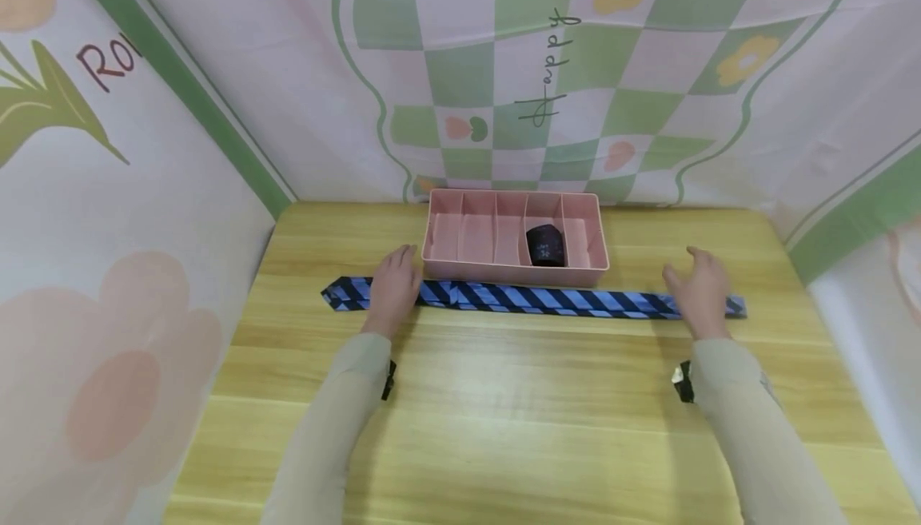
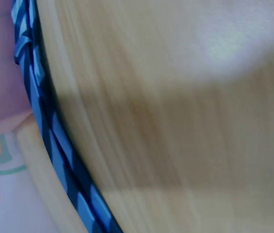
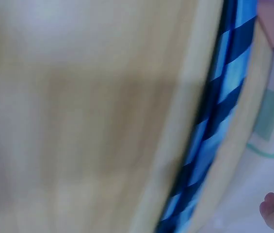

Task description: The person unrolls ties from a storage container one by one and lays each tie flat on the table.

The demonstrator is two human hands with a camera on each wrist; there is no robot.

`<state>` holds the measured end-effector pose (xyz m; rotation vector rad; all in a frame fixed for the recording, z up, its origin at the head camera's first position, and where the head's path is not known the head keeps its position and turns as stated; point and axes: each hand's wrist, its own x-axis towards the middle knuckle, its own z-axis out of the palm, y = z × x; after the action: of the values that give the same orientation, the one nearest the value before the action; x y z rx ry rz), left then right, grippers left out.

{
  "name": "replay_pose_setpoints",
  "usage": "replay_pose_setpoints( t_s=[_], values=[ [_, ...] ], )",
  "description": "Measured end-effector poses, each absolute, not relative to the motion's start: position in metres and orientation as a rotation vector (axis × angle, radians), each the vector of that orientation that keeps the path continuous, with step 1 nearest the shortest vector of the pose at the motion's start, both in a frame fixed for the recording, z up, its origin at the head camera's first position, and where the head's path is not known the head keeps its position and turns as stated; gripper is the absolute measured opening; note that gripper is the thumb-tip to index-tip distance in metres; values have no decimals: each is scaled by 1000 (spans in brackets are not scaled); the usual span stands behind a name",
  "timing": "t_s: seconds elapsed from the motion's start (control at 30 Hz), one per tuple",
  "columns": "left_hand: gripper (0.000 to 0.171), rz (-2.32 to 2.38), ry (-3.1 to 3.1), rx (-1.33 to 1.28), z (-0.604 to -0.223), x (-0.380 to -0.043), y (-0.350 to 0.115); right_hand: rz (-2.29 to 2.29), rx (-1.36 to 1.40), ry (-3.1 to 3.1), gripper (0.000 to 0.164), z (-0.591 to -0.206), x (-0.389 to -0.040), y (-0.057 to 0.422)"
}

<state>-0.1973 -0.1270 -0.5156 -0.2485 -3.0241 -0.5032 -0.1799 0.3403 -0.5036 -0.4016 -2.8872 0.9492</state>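
A necktie with light and dark blue diagonal stripes lies lengthwise across the wooden table, folded into a narrow strip. Over its left part is my left hand, fingers loosely bent and apart from the cloth as far as the left wrist view shows. Near the opposite end my right hand hovers above the tie, thumb and fingers spread with nothing between them. Just behind the tie stands a pink divided box. One of its compartments, second from the right, holds a dark rolled item with small pale marks.
The wooden table reaches from the box toward me. Behind it hangs a green and white checked cloth, close to the box's back. Printed fabric also encloses the left side. A small black device sits at each wrist.
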Motion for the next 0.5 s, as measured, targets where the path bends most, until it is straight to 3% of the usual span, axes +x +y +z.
replay_pose_setpoints(
  t_s=[0.5],
  values=[
    [46, -437, -2940, -451, -516, -204, -110, 988, -112, -2811, 54, -473, -213, 280]
  ],
)
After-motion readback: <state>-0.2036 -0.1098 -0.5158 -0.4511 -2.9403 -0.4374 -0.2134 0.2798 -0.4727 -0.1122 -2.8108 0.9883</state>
